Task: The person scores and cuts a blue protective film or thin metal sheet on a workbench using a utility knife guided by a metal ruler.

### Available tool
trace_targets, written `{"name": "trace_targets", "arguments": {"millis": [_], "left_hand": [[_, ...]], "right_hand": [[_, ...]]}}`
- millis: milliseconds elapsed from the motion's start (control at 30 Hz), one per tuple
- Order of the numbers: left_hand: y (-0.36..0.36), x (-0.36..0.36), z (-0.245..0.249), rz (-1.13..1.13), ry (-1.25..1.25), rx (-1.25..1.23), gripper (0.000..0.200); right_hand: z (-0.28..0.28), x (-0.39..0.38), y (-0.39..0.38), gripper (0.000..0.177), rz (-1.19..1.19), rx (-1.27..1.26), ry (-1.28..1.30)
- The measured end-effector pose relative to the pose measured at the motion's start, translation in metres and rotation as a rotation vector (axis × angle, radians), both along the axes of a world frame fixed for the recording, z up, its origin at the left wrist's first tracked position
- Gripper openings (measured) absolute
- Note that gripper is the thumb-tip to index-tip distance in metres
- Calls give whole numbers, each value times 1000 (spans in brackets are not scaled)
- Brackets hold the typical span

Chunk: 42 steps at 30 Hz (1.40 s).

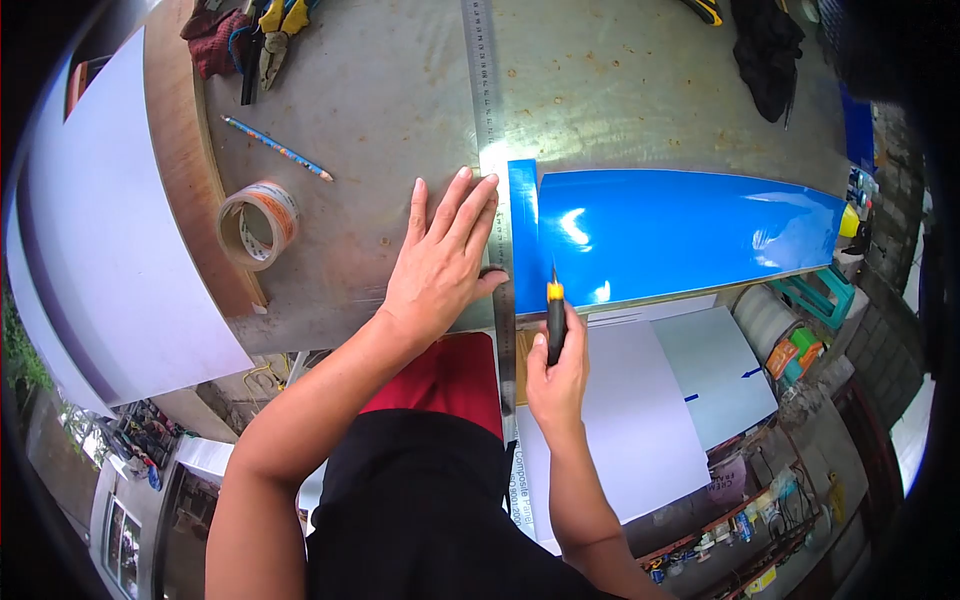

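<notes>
My left hand (445, 245) lies flat with fingers stretched out, its fingertips and thumb at the edge of a long steel ruler (484, 75) that runs front to back across the metal table. To the right of the ruler lies a glossy blue sheet (670, 225), with a narrow blue strip (523, 215) along its left side, marked off by a straight line. In my right hand (562, 375) is a yellow and black utility knife (556, 325), its thin blade pointing away from me over the blue sheet near that line.
A roll of clear tape (257, 226) and a blue patterned pencil (278, 148) lie left on the metal table (390, 90). Pliers (277, 40) sit at the back left, a dark cloth (768, 60) at the back right. White panels (610, 430) stand below the table's front edge.
</notes>
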<state>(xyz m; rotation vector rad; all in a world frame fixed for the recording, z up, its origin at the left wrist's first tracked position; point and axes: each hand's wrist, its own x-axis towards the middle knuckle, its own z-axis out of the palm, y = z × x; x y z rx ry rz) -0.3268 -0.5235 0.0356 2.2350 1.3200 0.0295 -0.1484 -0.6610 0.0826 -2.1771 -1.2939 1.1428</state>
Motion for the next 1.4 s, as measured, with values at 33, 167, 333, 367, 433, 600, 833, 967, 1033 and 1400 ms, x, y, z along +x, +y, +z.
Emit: {"name": "trace_targets", "arguments": {"millis": [33, 167, 333, 367, 433, 600, 833, 967, 1033, 1400], "left_hand": [[0, 1, 1, 0, -2, 5, 97], [-1, 4, 5, 8, 39, -9, 100], [-2, 8, 9, 13, 93, -28, 101], [-3, 8, 8, 13, 101, -18, 100], [-4, 8, 7, 16, 107, -11, 100], [-5, 7, 5, 25, 81, 16, 98], [-6, 6, 1, 6, 74, 44, 91], [-7, 6, 0, 10, 63, 63, 91], [-7, 6, 0, 9, 63, 68, 91], [-8, 6, -3, 13, 61, 96, 86]], "right_hand": [[3, -1, 12, 57, 0, 5, -2], [11, -16, 59, 69, 96, 81, 42], [-4, -27, 84, 71, 213, 185, -49], [-6, -29, 85, 71, 215, 185, -48], [-7, -32, 87, 72, 202, 178, -50], [-13, -33, 90, 71, 203, 161, -56], [-13, -33, 91, 70, 204, 144, -55], [-13, -34, 92, 69, 215, 166, -63], [-13, -35, 93, 69, 216, 161, -67], [-7, -37, 97, 72, 242, 119, -124]]}}
